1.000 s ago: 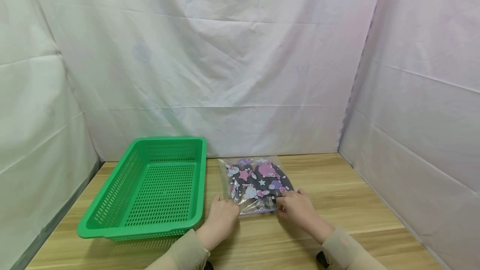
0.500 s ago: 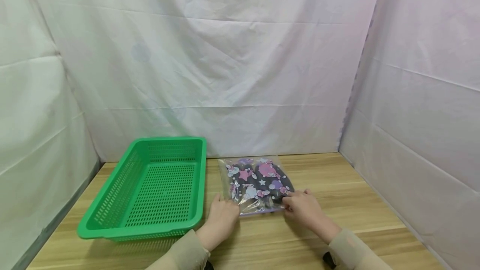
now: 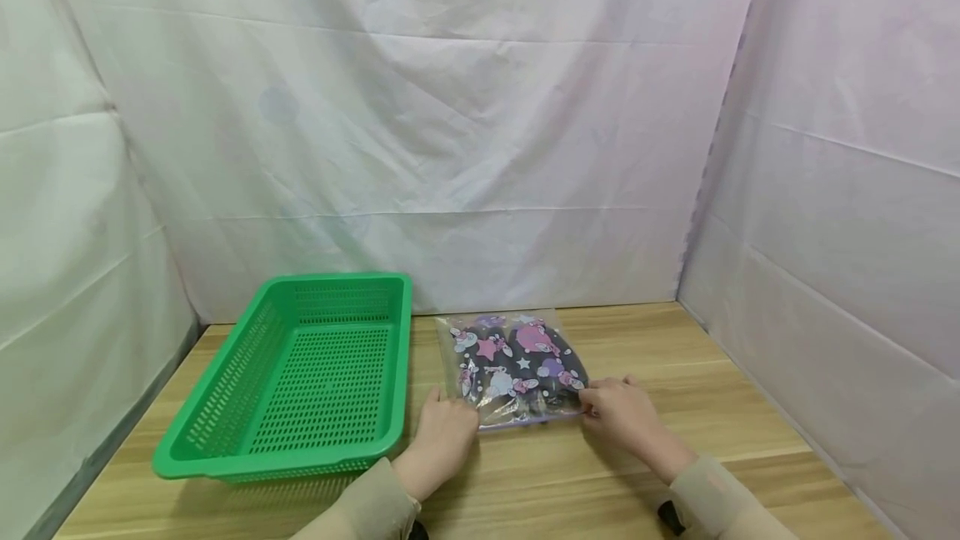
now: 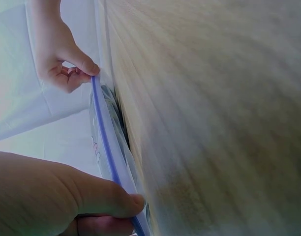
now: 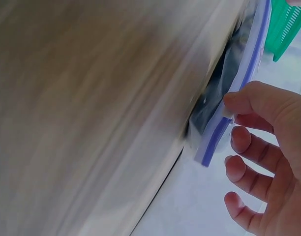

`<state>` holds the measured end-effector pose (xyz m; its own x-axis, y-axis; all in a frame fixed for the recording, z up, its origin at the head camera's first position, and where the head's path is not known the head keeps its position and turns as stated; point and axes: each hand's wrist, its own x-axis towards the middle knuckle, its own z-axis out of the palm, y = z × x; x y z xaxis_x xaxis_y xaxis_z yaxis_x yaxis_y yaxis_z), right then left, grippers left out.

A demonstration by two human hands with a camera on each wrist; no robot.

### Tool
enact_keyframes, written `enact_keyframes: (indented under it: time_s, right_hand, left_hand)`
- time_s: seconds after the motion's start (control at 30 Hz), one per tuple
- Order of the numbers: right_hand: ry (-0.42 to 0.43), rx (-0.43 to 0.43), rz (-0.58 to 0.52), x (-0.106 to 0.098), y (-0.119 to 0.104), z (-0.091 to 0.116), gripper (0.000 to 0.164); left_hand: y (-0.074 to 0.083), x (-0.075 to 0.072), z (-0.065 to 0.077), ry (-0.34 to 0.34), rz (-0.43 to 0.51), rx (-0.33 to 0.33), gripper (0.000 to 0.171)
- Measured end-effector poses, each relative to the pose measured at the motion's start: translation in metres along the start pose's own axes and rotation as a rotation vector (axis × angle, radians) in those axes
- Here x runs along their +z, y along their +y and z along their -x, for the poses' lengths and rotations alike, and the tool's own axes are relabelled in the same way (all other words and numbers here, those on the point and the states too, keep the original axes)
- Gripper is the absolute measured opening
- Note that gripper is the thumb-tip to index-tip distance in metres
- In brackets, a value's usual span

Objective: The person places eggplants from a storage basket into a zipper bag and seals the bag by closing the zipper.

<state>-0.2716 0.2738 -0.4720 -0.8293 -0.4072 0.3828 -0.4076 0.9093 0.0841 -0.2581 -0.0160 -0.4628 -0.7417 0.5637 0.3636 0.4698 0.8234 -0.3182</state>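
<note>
A clear zip bag (image 3: 517,367) printed with pink, purple and white cartoon figures lies on the wooden table, with something dark inside. Its purple zip strip (image 4: 103,132) runs along the edge nearest me. My left hand (image 3: 444,433) pinches the strip at the bag's near left corner, thumb on top in the left wrist view. Near the right corner, my right hand (image 3: 621,413) pinches the same strip between thumb and index finger. The right wrist view shows its other fingers loosely bent, with a short end of strip (image 5: 209,150) beyond the pinch. What the dark contents are cannot be told.
A green perforated plastic basket (image 3: 330,390) stands left of the bag, its right rim close to my left hand. White cloth (image 3: 450,123) hangs behind the table and on both sides. Bare tabletop (image 3: 720,432) shows to the right.
My right hand has slid rightward along the zip strip, from partway along to near the right corner. My left hand and the bag have stayed in place.
</note>
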Motion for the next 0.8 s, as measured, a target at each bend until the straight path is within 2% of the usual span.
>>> enact_keyframes:
  time_s: [0.2, 0.47, 0.67, 0.8]
  right_hand:
    - [-0.01, 0.029, 0.001, -0.001, 0.006, 0.004, 0.024]
    - [-0.01, 0.04, -0.009, -0.001, 0.011, 0.005, 0.03]
    - [-0.028, 0.028, -0.028, 0.001, 0.008, -0.002, 0.03]
    - [-0.067, 0.058, -0.069, 0.0, 0.005, -0.002, 0.025]
  left_hand:
    - [-0.002, -0.001, 0.002, 0.007, -0.008, 0.002, 0.016]
    - [-0.007, 0.0, 0.004, -0.017, -0.01, -0.002, 0.011]
    - [-0.011, 0.004, 0.006, -0.016, -0.019, -0.017, 0.013]
    - [-0.011, 0.005, 0.008, -0.029, 0.001, -0.032, 0.014]
